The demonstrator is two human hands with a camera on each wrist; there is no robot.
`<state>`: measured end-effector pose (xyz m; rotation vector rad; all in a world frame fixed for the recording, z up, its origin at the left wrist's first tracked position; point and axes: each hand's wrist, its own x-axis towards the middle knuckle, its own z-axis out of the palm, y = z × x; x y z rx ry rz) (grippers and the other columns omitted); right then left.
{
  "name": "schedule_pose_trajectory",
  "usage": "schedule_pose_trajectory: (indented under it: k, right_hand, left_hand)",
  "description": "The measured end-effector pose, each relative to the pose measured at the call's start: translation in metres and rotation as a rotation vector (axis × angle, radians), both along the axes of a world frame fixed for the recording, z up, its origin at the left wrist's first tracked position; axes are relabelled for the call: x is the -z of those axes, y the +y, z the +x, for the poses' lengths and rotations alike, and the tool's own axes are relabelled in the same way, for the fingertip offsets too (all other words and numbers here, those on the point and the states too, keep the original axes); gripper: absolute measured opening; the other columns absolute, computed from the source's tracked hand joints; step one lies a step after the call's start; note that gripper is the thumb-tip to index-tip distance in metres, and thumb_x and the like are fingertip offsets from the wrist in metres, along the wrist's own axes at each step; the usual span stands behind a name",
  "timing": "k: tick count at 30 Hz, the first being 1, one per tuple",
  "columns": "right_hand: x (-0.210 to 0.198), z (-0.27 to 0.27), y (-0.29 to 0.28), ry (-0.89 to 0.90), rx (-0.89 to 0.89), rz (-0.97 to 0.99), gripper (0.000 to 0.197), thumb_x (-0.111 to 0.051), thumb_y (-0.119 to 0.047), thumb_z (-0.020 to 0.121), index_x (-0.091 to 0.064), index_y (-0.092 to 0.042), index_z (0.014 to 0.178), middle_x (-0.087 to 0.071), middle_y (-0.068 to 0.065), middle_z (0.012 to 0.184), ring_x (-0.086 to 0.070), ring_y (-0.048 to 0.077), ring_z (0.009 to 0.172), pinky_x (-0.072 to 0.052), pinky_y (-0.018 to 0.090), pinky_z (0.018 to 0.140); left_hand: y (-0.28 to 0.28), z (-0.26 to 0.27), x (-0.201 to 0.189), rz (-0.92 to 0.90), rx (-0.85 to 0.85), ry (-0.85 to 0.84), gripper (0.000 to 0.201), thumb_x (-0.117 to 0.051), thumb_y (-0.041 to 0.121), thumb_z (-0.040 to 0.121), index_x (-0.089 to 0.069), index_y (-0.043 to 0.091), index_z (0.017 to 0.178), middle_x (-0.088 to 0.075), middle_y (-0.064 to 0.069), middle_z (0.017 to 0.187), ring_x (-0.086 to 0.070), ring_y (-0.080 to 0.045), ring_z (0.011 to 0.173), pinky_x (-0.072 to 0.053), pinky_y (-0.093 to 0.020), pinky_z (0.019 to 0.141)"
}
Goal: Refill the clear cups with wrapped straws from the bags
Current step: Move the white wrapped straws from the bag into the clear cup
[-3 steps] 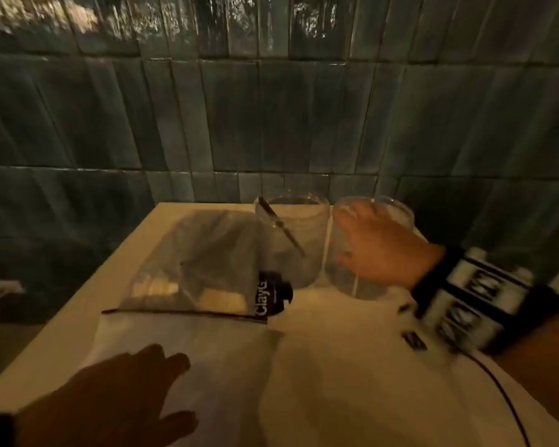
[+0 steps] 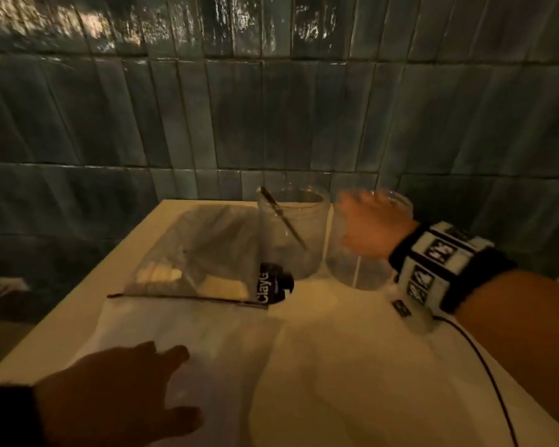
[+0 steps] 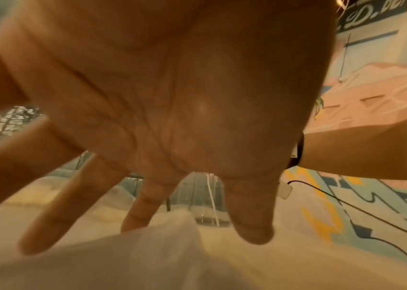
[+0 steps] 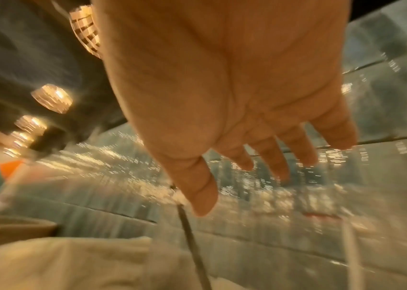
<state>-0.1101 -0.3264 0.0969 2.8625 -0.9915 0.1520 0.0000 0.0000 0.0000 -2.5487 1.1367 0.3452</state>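
Two clear round cups sit at the back of the pale table (image 2: 352,366): the left cup (image 2: 292,233) has one dark straw (image 2: 283,219) leaning inside, and the right cup (image 2: 359,269) is under the right hand (image 2: 373,225), fingers spread loose, gripping nothing. The left hand (image 2: 117,391) is splayed flat over a filmy white bag (image 2: 213,333). A crinkly clear bag (image 2: 200,253) lies beside the cups. Only the left wrist view shows a thin white straw (image 3: 211,198) in the right cup.
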Motion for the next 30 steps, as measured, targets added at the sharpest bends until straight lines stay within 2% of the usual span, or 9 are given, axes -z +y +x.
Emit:
schedule_pose_trajectory:
  k: [2, 4, 7, 9, 12, 17, 22, 26, 30]
  right_hand:
    - [0.000, -0.003, 0.003, -0.023, 0.028, -0.031, 0.050, -0.057, -0.034, 0.083, -0.045, -0.020, 0.130, -0.047, 0.011, 0.137, -0.045, 0.032, 0.126, -0.033, 0.048, 0.103]
    - [0.007, -0.012, 0.006, -0.039, 0.031, -0.049, 0.037, -0.053, -0.025, 0.087, -0.053, -0.016, 0.123, -0.053, 0.011, 0.131, -0.051, 0.031, 0.120, -0.038, 0.043, 0.099]
    - [0.011, -0.028, 0.016, -0.061, 0.006, -0.024, 0.031, -0.052, -0.018, 0.090, -0.055, -0.011, 0.120, -0.056, 0.012, 0.125, -0.054, 0.029, 0.113, -0.042, 0.036, 0.091]
    - [0.015, -0.040, 0.025, -0.086, -0.025, -0.001, 0.028, -0.052, -0.016, 0.090, -0.057, -0.010, 0.117, -0.059, 0.011, 0.117, -0.056, 0.027, 0.106, -0.042, 0.033, 0.084]
    - [0.023, -0.057, 0.043, -0.112, -0.080, -0.055, 0.026, -0.055, -0.017, 0.089, -0.058, -0.011, 0.115, -0.059, 0.010, 0.114, -0.057, 0.025, 0.103, -0.045, 0.034, 0.088]
    - [0.038, -0.079, 0.084, -0.228, -0.150, -0.126, 0.029, -0.054, -0.019, 0.089, -0.054, -0.015, 0.118, -0.056, 0.009, 0.119, -0.056, 0.024, 0.104, -0.045, 0.035, 0.089]
    - [0.042, -0.095, 0.130, -0.240, -0.093, -0.167, 0.043, -0.055, -0.020, 0.087, -0.046, -0.019, 0.129, -0.044, 0.011, 0.132, -0.046, 0.031, 0.118, -0.040, 0.050, 0.100]
    - [0.051, -0.101, 0.184, -0.359, -0.206, -0.202, 0.049, -0.064, -0.027, 0.081, -0.045, -0.023, 0.126, -0.042, 0.006, 0.124, -0.039, 0.026, 0.113, -0.042, 0.039, 0.088]
    - [0.062, -0.094, 0.222, -0.246, -0.184, 0.480, 0.045, -0.051, -0.050, 0.090, -0.053, -0.016, 0.119, -0.058, 0.003, 0.104, -0.056, 0.023, 0.096, -0.045, 0.030, 0.074]
  left_hand:
    - [0.005, -0.009, -0.002, -0.044, 0.013, 0.018, 0.084, -0.035, 0.089, 0.058, -0.032, 0.043, 0.128, -0.053, -0.002, 0.107, -0.055, -0.021, 0.086, -0.047, -0.026, 0.075]
    - [0.011, -0.015, -0.008, -0.044, 0.007, 0.087, 0.094, -0.039, 0.089, 0.061, -0.027, 0.038, 0.138, -0.053, -0.003, 0.120, -0.056, -0.021, 0.100, -0.048, -0.031, 0.087]
    - [0.016, -0.028, -0.027, 0.111, -0.099, 0.244, 0.115, -0.041, 0.093, 0.058, 0.006, 0.039, 0.148, -0.012, -0.008, 0.158, -0.026, -0.024, 0.141, -0.022, -0.036, 0.116]
    - [0.018, -0.037, -0.033, 0.099, -0.119, 0.277, 0.111, -0.042, 0.091, 0.062, 0.011, 0.042, 0.147, -0.001, -0.004, 0.160, -0.019, -0.023, 0.144, -0.018, -0.037, 0.117]
    - [0.022, -0.046, -0.027, 0.011, -0.123, 0.213, 0.104, -0.039, 0.087, 0.069, 0.010, 0.040, 0.148, -0.003, -0.003, 0.160, -0.021, -0.025, 0.143, -0.020, -0.041, 0.116]
    - [0.022, -0.059, -0.012, -0.047, -0.174, 0.138, 0.120, -0.045, 0.091, 0.060, 0.017, 0.036, 0.147, 0.003, -0.009, 0.159, -0.010, -0.034, 0.144, -0.016, -0.049, 0.116]
    - [0.022, -0.062, -0.016, -0.177, -0.212, 0.209, 0.131, -0.068, 0.074, 0.059, 0.015, 0.027, 0.149, -0.032, -0.009, 0.148, -0.040, -0.026, 0.129, -0.038, -0.036, 0.102]
    - [0.021, -0.062, -0.022, -0.409, -0.202, 0.299, 0.120, -0.079, 0.037, 0.068, 0.008, 0.022, 0.149, -0.050, -0.005, 0.125, -0.050, -0.017, 0.094, -0.047, -0.023, 0.069]
    - [0.023, -0.067, -0.024, -0.661, -0.163, 0.340, 0.102, -0.075, 0.026, 0.073, -0.002, 0.026, 0.144, -0.050, -0.002, 0.112, -0.049, -0.016, 0.089, -0.047, -0.026, 0.069]
